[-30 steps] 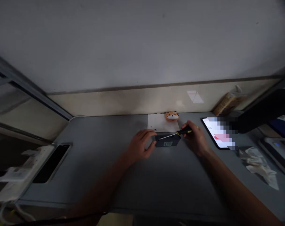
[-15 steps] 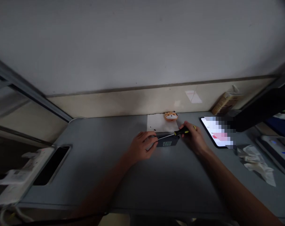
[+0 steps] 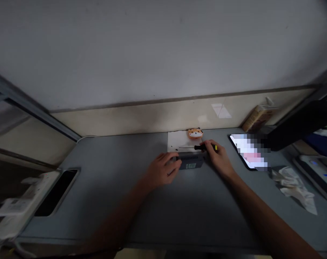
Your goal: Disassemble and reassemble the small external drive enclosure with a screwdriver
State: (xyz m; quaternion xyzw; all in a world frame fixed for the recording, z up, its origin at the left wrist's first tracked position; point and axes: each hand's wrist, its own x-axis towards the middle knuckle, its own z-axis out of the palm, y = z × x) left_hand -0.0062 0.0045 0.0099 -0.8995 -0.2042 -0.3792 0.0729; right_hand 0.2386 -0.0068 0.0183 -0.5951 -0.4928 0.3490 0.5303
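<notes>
A: Where do you have the dark box [image 3: 191,164]?
B: At the counter [image 3: 120,158], slotted side showing; your left hand [image 3: 163,167] pinches its left end between thumb and fingers.
A: What has just changed?
B: The screwdriver [image 3: 199,147]. A moment ago its shaft slanted across the box; now your right hand [image 3: 218,156], closed round the handle, holds it beyond the box, tip pointing left over the white paper [image 3: 174,137].
A: Meaning for your work?
B: The tool seems clear of the box, while your left hand still steadies it. Whether your right hand touches the box, I cannot tell.
A: Farther out?
B: Your orange animal-faced case [image 3: 195,133] sits behind the box, your lit phone [image 3: 241,146] to its right.
</notes>
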